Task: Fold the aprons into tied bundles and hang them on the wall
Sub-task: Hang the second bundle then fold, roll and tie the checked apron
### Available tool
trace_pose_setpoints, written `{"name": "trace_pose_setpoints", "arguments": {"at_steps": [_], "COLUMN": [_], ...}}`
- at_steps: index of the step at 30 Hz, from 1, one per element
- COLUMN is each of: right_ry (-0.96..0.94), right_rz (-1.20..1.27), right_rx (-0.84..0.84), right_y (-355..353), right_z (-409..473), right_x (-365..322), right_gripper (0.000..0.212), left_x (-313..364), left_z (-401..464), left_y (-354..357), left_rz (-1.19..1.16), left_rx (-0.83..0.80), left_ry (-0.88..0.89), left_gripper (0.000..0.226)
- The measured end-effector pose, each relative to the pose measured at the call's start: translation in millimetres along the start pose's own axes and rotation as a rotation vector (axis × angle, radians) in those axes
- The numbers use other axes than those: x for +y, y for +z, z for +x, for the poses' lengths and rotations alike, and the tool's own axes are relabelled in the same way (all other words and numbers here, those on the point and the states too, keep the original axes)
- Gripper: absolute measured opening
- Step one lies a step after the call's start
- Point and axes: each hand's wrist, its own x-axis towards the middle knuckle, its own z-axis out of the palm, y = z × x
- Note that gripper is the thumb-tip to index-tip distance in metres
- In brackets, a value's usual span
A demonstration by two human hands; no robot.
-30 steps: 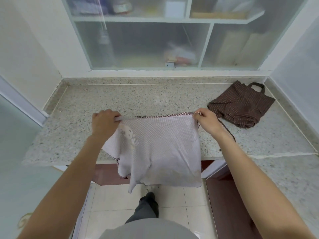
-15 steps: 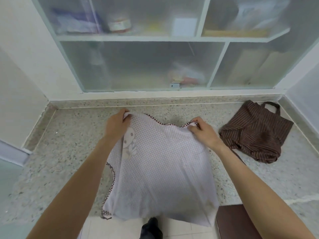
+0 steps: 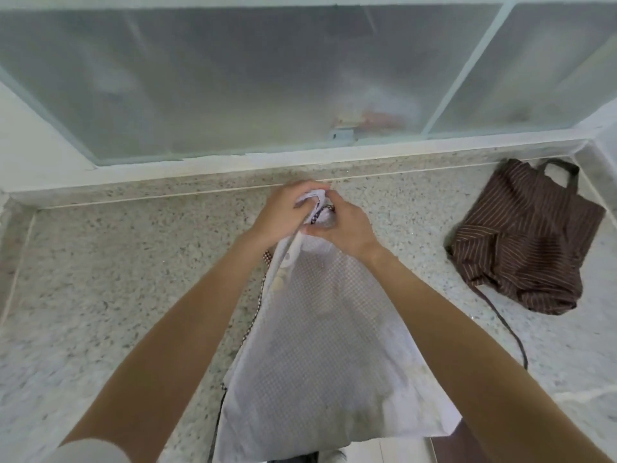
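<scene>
There are no words or numbers to read here. The white apron (image 3: 320,345) has a small picture on it, but it shows no letters. The brown apron (image 3: 527,242) has only stripes. The things behind the cloudy cupboard doors (image 3: 233,78) are too blurry to read.

**Speckled stone surface with two aprons on it**

The surface (image 3: 117,262) is pale speckled stone with a raised lip of the same stone along its back and left edges. It runs into a corner at the far right. A white checked apron (image 3: 320,355) lies on it near the middle, narrow at the far end and widening toward the front edge, which its lower part overhangs. Well apart, toward the right rear corner, a brown striped apron (image 3: 531,242) lies crumpled, its dark strap (image 3: 500,319) trailing forward across the stone.
</scene>
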Motion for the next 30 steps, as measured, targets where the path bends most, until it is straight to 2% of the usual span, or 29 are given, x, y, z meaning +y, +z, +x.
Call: {"name": "trace_pose_setpoints", "arguments": {"at_steps": [2,5,8,10,11,13,14,17,19,22,25,27,30], "right_ry": [-0.023,0.039,0.17,0.205,0.158,-0.069,-0.207,-0.617,-0.707,-0.642,-0.475,-0.246,0.151], "right_rz": [0.013,-0.026,-0.132,-0.257,-0.318,-0.39,-0.41,-0.528,-0.629,-0.64,-0.676,-0.655,-0.543], "right_rx": [0.065,0.102,0.074,0.109,0.168,0.261,0.234,-0.101,-0.331,-0.463,-0.439,-0.37,-0.224], "right_y": [12.3,28.9,37.7,44.5,48.2,57.9,62.5,85.5,100.7,110.8,104.0,95.4,82.3], "right_z": [11.4,27.4,39.7,39.7,35.1,20.9,11.8,-12.4,-19.6,-17.9,-7.1,-0.6,4.7], "right_x": [5.1,16.0,30.8,43.6,48.6,56.7,58.3,68.9,81.4,97.3,101.5,103.6,113.4], "right_gripper": [0.037,0.019,0.025,0.041,0.048,0.051,0.049,0.05,0.064,0.081,0.09,0.09,0.086], "left_x": [-14.4,-42.8,-64.8,-77.4,-81.8,-90.4,-93.7,-101.4,-105.9,-116.0,-120.6,-119.0,-104.7], "left_z": [-2.0,-14.2,-48.1,-75.4,-87.5,-108.0,-115.2,-129.5,-133.5,-130.3,-103.8,-69.7,-18.7], "left_y": [3.5,8.0,19.4,35.0,42.6,56.8,62.0,76.4,81.3,81.4,75.0,73.6,77.3], "left_rz": [0.056,0.236,0.291,0.334,0.361,0.404,0.429,0.567,0.67,0.7,0.748,0.799,0.828], "left_rx": [0.003,0.103,0.23,0.155,0.111,0.049,0.013,-0.142,-0.227,-0.245,-0.263,-0.249,-0.138], "left_ry": [-0.022,-0.126,-0.265,-0.374,-0.414,-0.447,-0.458,-0.447,-0.413,-0.391,-0.329,-0.284,-0.19], "left_gripper": [0.034,0.041,0.047,0.055,0.061,0.076,0.08,0.079,0.084,0.092,0.088,0.079,0.059]}}
